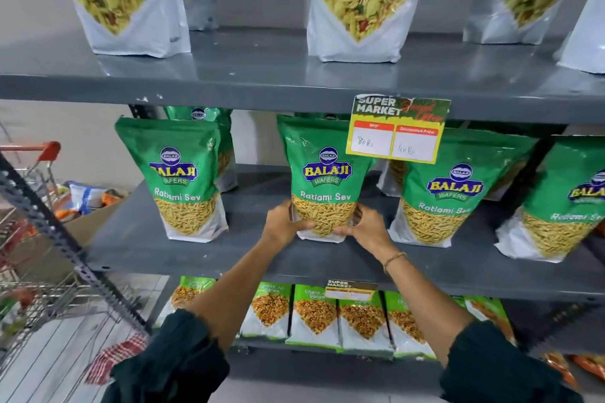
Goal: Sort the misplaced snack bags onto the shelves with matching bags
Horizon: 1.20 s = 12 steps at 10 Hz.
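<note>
A green Ratlami Sev bag point(322, 173) stands upright on the grey middle shelf point(137, 239), in a row of matching green bags point(183, 180) to its left and right. My left hand point(283, 222) grips its lower left corner. My right hand point(365, 229) grips its lower right corner. The bag's base touches the shelf. On the top shelf stand white bags of yellow-green mix point(360, 3). The bottom shelf holds several smaller green-and-white bags of Chana Jor Garam point(314, 314).
A yellow price tag point(397, 129) hangs from the top shelf's edge, covering part of the bag to the right. At the left stand a wire shopping cart point(39, 288) and a cardboard box point(91, 209) with snack packs. A slanted metal upright point(65, 239) crosses the left side.
</note>
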Each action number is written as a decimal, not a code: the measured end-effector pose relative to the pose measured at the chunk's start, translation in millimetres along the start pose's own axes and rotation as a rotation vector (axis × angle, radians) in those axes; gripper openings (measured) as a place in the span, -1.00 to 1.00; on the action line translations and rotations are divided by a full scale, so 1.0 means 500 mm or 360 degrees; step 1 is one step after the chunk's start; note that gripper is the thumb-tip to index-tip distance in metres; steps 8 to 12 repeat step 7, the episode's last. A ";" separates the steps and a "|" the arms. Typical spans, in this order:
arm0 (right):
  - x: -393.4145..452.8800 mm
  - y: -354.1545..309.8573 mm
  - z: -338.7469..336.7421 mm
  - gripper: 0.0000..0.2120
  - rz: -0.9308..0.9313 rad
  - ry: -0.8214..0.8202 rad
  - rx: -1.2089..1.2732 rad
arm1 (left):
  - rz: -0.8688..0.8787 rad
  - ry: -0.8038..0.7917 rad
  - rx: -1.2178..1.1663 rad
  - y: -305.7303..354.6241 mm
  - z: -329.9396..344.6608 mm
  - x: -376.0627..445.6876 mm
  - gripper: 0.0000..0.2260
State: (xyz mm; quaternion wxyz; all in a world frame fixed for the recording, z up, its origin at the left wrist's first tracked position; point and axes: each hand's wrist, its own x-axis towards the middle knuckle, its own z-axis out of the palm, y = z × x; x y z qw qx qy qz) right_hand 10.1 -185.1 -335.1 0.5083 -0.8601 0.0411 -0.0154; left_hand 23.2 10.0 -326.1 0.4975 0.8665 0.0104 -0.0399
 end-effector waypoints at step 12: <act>-0.021 0.028 -0.017 -0.36 -0.0074 0.0083 -0.0248 | 0.0059 -0.0137 0.0043 -0.007 0.028 -0.020 -0.18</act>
